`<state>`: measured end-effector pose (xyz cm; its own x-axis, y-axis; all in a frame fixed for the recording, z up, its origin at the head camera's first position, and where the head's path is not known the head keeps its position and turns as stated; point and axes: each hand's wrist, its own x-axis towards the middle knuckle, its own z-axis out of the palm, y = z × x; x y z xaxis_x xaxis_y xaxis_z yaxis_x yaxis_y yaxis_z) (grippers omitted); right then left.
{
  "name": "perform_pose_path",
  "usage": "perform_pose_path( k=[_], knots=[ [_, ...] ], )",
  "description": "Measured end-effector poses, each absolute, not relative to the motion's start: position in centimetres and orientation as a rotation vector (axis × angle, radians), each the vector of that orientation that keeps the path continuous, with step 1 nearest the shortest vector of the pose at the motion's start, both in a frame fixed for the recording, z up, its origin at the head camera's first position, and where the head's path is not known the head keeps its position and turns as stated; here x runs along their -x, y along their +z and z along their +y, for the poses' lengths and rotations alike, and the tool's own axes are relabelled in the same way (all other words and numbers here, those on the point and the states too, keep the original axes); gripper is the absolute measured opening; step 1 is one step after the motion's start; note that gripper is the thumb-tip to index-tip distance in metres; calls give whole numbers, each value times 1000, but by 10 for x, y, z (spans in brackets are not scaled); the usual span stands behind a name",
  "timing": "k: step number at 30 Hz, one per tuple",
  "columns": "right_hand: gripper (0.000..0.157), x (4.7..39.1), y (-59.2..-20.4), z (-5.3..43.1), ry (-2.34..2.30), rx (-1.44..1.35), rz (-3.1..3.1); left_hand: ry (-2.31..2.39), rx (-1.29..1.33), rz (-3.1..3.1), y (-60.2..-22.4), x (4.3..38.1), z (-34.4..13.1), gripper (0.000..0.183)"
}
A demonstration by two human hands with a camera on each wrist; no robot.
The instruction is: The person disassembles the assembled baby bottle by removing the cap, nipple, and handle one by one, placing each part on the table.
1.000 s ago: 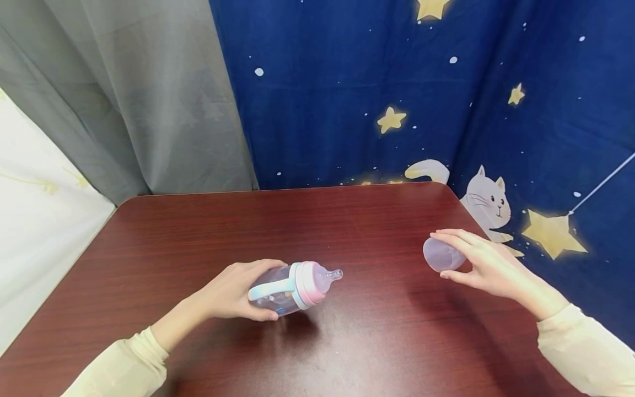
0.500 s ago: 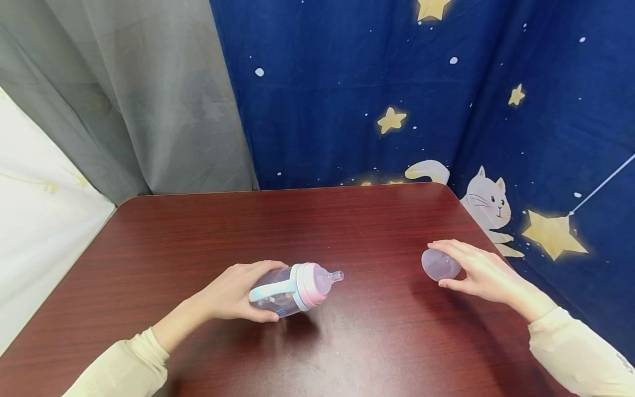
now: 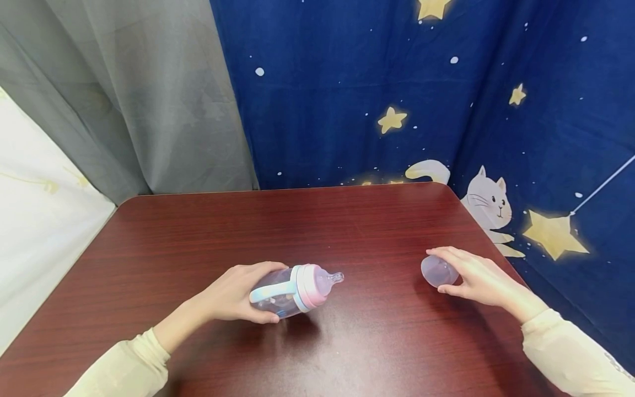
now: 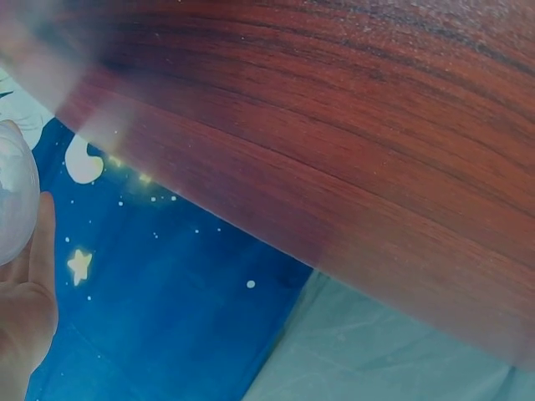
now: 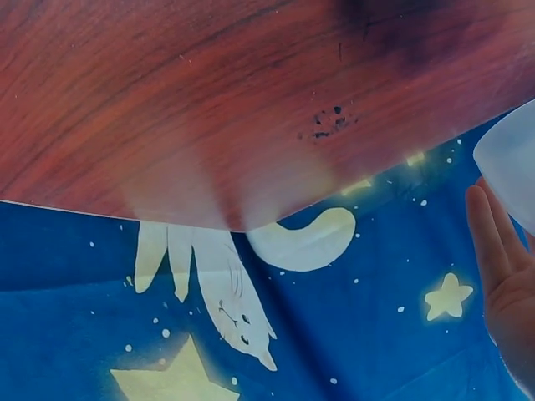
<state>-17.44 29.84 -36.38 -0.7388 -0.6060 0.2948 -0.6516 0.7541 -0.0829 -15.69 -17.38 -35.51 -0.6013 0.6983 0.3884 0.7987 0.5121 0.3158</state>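
In the head view my left hand (image 3: 243, 292) grips a clear baby bottle (image 3: 275, 298) around its body. The bottle lies on its side in the grip, its pink collar (image 3: 311, 285) and clear teat (image 3: 333, 278) pointing right. A pale blue handle (image 3: 273, 291) runs along it. Farther right, my right hand (image 3: 478, 278) holds a translucent bottle cap (image 3: 439, 271) between thumb and fingers, the cap's round end facing left. At the left wrist view's edge part of the bottle (image 4: 15, 200) shows; the right wrist view has part of the cap (image 5: 512, 167).
Both hands are over a dark red wood-grain table (image 3: 278, 226). Behind it hang a grey curtain (image 3: 163, 99) and a blue curtain (image 3: 337, 82) with stars and a white cat. A white cloth (image 3: 44, 204) hangs along the left side.
My right hand has come down and a little left in the head view, carrying the cap nearer the table. The left hand and the bottle have stayed nearly still.
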Motion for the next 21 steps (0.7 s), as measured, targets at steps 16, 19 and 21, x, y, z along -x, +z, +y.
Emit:
perform_pose_path(
  k=[16,19,21],
  knots=[
    [70,177,-378,302,259,-967,-2767,-691,1280,-2549,-356,156,-174,75],
    [70,178,-380,303,261,-963,-2780,-684,1275,-2550,-356,156,-175,75],
    [70,178,-381,304,264,-958,-2789,-677,1274,-2551,-356,157,-175,75]
  ],
)
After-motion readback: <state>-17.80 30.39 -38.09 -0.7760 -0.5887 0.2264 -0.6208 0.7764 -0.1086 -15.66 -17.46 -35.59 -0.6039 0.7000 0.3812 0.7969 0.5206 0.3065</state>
